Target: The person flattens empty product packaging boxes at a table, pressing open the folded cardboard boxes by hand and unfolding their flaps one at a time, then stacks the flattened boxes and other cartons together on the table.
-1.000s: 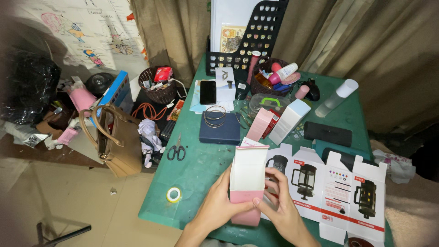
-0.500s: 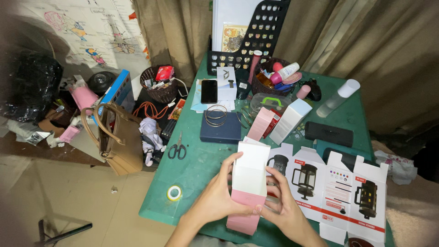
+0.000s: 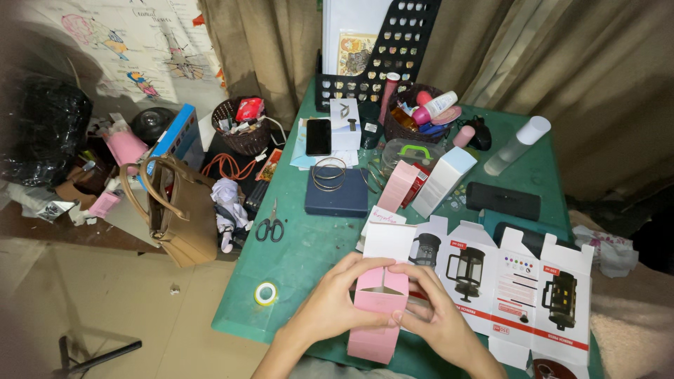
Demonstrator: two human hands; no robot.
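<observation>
Flap folded shut, pink box [image 3: 378,324] between hands [image 3: 379,309]

Bare green table [image 3: 309,245] lies open between scissors [image 3: 269,226], tape roll [image 3: 266,293] and flattened carton [image 3: 505,281].

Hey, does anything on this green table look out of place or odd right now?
Yes: a flattened printed carton lies unfolded beside the hands, and the tape roll sits at the table's left edge. Both hands hold a pink box.

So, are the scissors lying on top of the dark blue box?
No, the scissors lie on the green table, left of the blue box.
</observation>
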